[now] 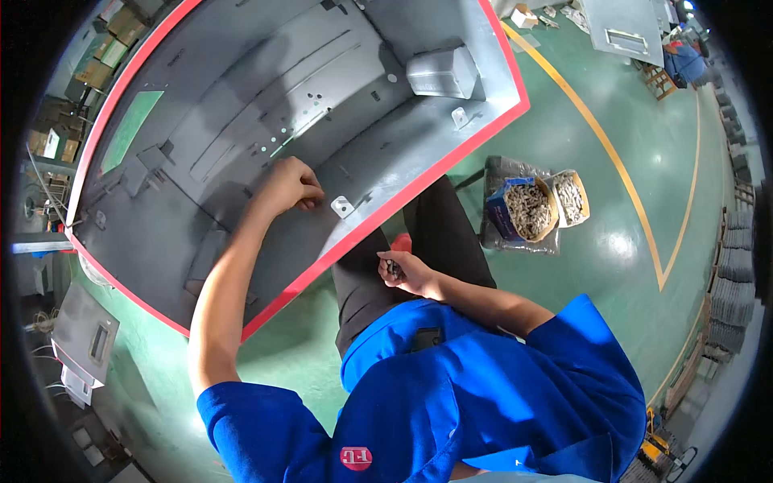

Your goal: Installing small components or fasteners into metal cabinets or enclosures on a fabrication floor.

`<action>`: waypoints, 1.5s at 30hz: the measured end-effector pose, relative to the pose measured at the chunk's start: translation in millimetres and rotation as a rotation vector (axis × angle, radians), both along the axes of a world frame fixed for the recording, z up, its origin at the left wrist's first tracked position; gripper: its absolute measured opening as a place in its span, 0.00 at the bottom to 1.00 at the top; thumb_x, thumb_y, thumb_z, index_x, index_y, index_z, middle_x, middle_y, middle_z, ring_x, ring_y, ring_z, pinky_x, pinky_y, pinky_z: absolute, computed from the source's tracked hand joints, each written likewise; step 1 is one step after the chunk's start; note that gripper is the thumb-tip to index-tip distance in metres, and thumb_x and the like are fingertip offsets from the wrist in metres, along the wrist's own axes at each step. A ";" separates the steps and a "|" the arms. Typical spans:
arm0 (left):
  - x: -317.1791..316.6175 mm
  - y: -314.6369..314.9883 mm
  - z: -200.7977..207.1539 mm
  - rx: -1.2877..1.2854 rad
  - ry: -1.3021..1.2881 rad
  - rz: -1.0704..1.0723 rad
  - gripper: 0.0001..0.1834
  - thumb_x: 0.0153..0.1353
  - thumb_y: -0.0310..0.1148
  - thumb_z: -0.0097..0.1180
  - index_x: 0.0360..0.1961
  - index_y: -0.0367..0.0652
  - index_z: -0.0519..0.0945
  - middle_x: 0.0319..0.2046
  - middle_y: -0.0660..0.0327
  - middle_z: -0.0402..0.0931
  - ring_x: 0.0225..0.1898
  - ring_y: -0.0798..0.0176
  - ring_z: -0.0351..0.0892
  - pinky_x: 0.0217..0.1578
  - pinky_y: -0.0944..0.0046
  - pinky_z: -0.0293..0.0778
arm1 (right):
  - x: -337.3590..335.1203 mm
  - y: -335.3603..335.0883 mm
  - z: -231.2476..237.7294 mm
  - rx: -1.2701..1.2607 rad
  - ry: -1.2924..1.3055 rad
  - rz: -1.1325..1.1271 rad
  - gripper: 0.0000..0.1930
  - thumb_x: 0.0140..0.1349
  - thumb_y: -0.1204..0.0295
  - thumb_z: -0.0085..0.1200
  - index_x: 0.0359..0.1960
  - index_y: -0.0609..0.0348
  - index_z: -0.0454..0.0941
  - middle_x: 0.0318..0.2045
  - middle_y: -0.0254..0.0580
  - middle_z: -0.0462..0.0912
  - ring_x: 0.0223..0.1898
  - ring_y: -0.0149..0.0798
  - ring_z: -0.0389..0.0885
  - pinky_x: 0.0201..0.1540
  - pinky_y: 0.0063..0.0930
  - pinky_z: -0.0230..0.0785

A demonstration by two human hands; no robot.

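- Cabinet shell (290,249) of grey sheet metal, red along its edge (507,56), lies open in front of me, tilted across my knees' far side.
- My left hand (291,187) is inside it, fingers curled down and nearly closed, near a pale holed tab (342,207); I cannot tell whether the fingertips pinch anything.
- My right hand (408,274) rests over my lap, loosely folded around small dark pieces (394,270), too small to identify.
- As far as I can judge, some fitting is done: that tab and another pale tab (460,118) stand on the near wall, and a grey box-shaped housing (441,74) sits in the corner.
- The round holes (318,98) in the back panel look unfilled; how much remains, I cannot tell.
- Beside my leg, a plastic-wrapped stool (501,171) bears a blue bag (499,211) and a pale tub (585,209), both full of small metallic parts.
- Around me: glossy green floor (580,282) with yellow lines (616,149), cardboard boxes (97,68) left, stacked grey sheets (734,270) right.
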State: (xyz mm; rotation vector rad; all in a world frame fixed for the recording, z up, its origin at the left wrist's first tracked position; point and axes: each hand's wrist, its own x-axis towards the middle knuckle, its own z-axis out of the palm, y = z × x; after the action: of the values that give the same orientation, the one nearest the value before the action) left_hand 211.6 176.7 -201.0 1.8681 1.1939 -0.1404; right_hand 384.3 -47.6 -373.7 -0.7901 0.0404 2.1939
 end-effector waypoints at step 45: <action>49.8 -227.0 -97.9 -1.264 -2.004 0.944 0.16 0.67 0.42 0.44 0.45 0.43 0.74 0.44 0.57 0.76 0.49 0.57 0.75 0.53 0.55 0.73 | 0.0 3.4 174.0 1.547 -1.413 -0.333 0.06 0.53 0.77 0.52 0.30 0.66 0.77 0.38 0.50 0.79 0.44 0.49 0.77 0.52 0.38 0.67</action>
State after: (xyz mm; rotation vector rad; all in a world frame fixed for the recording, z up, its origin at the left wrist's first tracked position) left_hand 261.4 -50.3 -298.9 -0.2490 0.0972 1.0017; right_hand 384.4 -44.1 -199.8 -0.9642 -1.7485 0.4735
